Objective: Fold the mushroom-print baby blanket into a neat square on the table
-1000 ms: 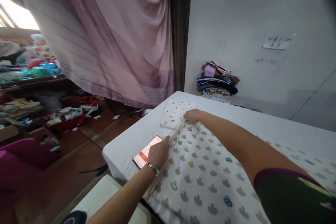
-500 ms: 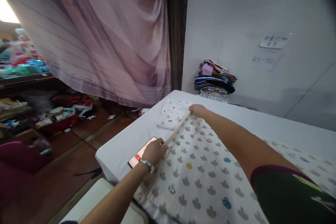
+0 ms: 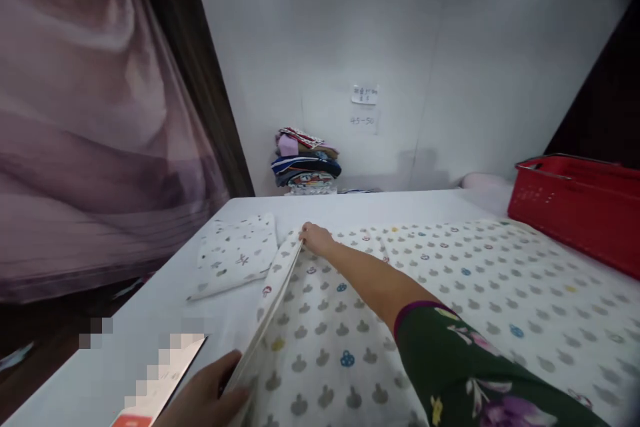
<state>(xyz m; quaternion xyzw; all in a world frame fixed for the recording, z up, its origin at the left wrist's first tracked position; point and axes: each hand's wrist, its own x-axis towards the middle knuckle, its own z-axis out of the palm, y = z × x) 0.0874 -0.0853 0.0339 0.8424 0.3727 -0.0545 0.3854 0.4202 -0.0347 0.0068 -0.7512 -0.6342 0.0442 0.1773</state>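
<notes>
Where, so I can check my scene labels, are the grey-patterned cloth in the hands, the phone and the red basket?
Grey-patterned cloth [image 3: 321, 327]: head view, on its near part, beside the held edge.
Phone [image 3: 166, 375]: head view, on its lit screen.
Red basket [image 3: 575, 208]: head view, on its side wall.

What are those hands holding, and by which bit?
The mushroom-print cloth, by one raised edge: the right hand holds it farther away, the left hand nearer.

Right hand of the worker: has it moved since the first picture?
Yes: the right hand moved rightward, away from the folded cloth, whose edge it overlapped earlier.
</notes>
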